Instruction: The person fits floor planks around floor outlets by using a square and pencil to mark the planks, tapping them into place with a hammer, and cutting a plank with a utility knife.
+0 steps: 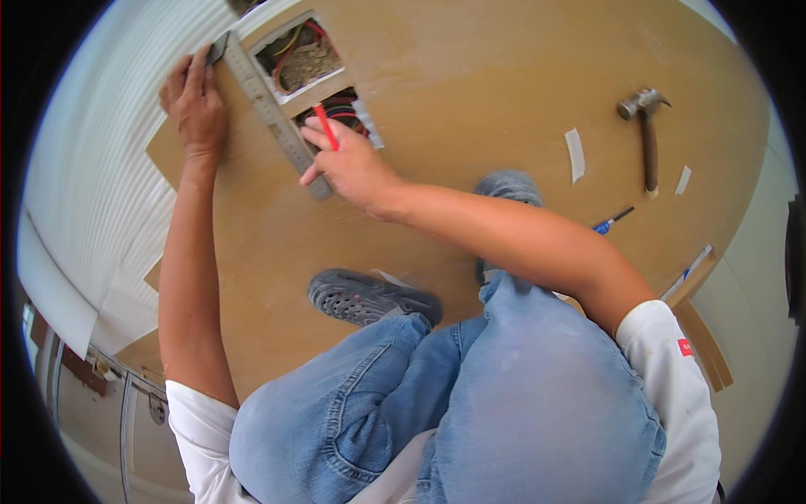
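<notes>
A metal try square [270, 118] lies on the tan board [453, 101], its blade running along the left side of two rectangular cutouts. My left hand [198, 113] grips the square's dark stock at the upper left end, fingers bent over it. Between the fingers of my right hand [359, 166] is a red pencil [326, 128], pointing up and away. That hand is over the lower part of the blade and partly covers the nearer cutout [342, 113]. Coloured wires and rubble show inside the farther cutout [298, 57].
A claw hammer [648, 143] rests at the right, with white strips [575, 155] near it. Closer in lies a blue tool with a dark shaft [613, 221]. My grey clogs [361, 296] stand on the board. White ribbed sheeting [117, 168] borders the left.
</notes>
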`<action>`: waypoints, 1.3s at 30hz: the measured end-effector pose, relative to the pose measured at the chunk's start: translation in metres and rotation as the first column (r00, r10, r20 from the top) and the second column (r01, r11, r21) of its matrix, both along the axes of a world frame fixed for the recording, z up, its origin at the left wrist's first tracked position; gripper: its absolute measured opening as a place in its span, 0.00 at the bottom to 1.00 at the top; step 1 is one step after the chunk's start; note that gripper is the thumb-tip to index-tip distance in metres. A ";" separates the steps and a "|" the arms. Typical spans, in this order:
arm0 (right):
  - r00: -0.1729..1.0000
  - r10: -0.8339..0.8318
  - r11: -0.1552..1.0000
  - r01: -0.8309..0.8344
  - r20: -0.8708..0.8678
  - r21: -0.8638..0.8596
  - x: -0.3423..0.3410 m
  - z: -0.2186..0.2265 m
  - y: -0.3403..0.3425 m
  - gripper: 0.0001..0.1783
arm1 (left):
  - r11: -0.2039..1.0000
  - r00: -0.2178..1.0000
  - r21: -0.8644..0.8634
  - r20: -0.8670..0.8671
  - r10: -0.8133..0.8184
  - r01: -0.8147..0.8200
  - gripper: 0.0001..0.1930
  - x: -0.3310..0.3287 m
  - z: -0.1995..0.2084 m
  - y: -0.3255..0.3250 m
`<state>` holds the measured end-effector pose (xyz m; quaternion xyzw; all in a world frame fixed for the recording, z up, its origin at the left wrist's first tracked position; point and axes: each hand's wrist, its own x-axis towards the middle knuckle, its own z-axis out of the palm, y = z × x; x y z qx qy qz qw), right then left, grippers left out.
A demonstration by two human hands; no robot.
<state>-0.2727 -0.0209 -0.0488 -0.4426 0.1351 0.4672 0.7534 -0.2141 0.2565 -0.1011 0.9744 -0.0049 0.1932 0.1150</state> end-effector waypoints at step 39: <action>0.949 0.248 0.957 -0.208 0.196 -0.202 -0.025 0.016 -0.045 0.32 | 0.995 0.994 -0.092 -0.108 0.020 -0.030 0.31 -0.003 0.024 -0.017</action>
